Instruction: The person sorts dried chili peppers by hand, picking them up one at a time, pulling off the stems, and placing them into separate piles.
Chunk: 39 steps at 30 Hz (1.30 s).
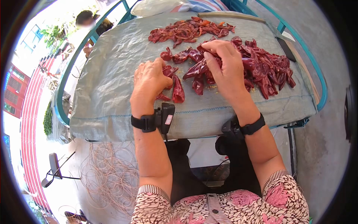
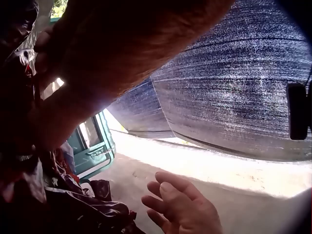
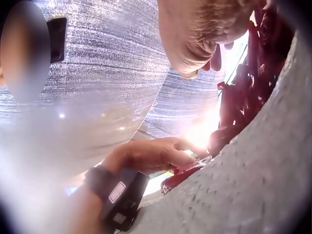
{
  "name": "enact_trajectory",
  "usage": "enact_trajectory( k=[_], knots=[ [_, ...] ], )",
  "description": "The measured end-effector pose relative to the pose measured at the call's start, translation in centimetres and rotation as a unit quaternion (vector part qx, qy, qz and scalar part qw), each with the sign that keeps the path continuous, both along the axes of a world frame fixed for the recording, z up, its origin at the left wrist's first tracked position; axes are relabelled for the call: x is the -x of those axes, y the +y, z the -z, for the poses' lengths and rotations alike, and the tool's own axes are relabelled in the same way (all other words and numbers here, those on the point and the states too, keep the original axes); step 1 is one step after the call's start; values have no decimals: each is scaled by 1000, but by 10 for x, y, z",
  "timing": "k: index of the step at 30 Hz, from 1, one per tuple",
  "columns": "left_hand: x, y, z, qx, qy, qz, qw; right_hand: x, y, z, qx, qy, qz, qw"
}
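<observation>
Wrinkled dark-red dried chili peppers lie on a grey woven sheet [image 1: 108,74] in the head view. My left hand [image 1: 148,80] bends over a few of them at the left, its thumb and fingers closing on a dried chili pepper [image 1: 169,71] partly hidden by the hand. A broad loose pepper [image 1: 178,90] lies just right of that thumb. My right hand [image 1: 228,67] is over the near left side of the large chili heap [image 1: 264,67], fingers loosely bent. In the left wrist view the same right hand [image 2: 187,207] shows no pepper between its fingers.
A second, more orange chili pile [image 1: 182,31] lies at the back. A black phone-like slab [image 1: 285,49] rests at the right edge. Teal rails [image 1: 305,48] frame the cart. Tangled wire [image 1: 108,175] lies on the ground at left, and a person [image 1: 89,22] is beyond the rail.
</observation>
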State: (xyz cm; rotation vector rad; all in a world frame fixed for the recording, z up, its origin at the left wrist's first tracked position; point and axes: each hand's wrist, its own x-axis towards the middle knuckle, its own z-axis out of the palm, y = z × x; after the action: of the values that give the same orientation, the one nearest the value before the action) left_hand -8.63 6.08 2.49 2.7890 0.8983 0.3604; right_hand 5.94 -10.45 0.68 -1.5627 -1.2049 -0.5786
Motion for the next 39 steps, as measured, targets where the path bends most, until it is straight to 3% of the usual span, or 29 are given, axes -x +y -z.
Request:
enact_trajectory(
  k=[3, 6, 9, 12, 15, 18, 21, 24, 27, 30, 33, 36, 39],
  knots=[
    [0, -2, -7, 21, -23, -18, 999, -2, -2, 0, -11, 5, 20, 1000],
    [-4, -2, -11, 42, -152, -11, 987, -1, -3, 0, -10, 15, 23, 1000],
    [-8, -3, -11, 142, -216, 84, 962, 1, -2, 0, -11, 5, 23, 1000],
    [-14, 5, 6, -48, -212, 48, 975, 1, -1, 0, -15, 4, 18, 1000],
    [-15, 11, 23, -88, -164, 20, 982, 1, -2, 0, -16, 13, 11, 1000],
    [-21, 14, 35, -30, -103, -5, 994, 3, -2, 1, -14, 22, 3, 1000],
    [-18, 13, 33, -16, -112, 26, 993, 2, -1, 2, -16, 10, 3, 1000],
    [-18, 16, 24, -29, -52, 23, 998, 1, -1, 3, -12, 10, -6, 1000],
    [-17, 22, 19, -26, -170, 0, 985, 4, -1, 3, -3, 31, -13, 999],
    [-18, 19, 21, 23, -321, 130, 938, 8, -3, 1, 10, 52, -18, 998],
    [-10, 17, 13, -27, -253, 3, 967, 7, -4, 1, 11, 55, -22, 998],
    [-4, 19, 17, 10, -95, -143, 985, 4, -4, 4, 11, 44, -24, 999],
    [-1, 25, 26, -28, -25, -100, 994, 6, -4, 4, 19, 46, -27, 998]
  ],
)
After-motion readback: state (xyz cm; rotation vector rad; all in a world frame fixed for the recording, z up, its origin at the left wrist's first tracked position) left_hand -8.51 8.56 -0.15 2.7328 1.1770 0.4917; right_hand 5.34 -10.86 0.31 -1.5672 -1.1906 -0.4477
